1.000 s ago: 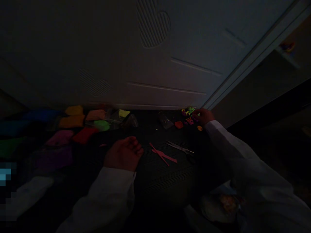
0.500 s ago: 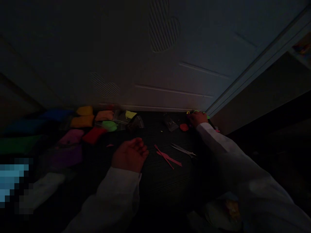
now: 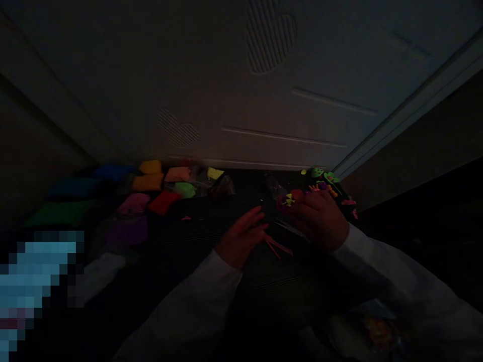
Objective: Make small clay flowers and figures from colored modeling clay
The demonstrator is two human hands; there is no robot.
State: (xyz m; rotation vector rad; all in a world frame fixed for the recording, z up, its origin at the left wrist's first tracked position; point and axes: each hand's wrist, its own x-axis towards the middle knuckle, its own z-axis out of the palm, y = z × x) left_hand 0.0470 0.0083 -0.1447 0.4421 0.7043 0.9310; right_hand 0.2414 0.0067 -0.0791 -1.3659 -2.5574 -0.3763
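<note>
My right hand pinches a small purple curved piece with yellow bits on it, which looks like modelling clay; the fingers hide part of it. Empty, with fingers apart, my left hand hovers to the left of that piece. Two thin pink strips lie crossed on the dark surface just beside the left fingertips. The scissors lie partly covered by my right hand. A round red piece shows just behind the right fingers.
Bright packets, among them a red one and a green one, line the left. Small green shapes and pink pieces sit at the right. A pale panel with raised hearts rises behind. A clear bag lies near it.
My right hand has come back from the far right with the purple and yellow piece. My left hand has moved right and its fingers have spread. The view has shifted left.
</note>
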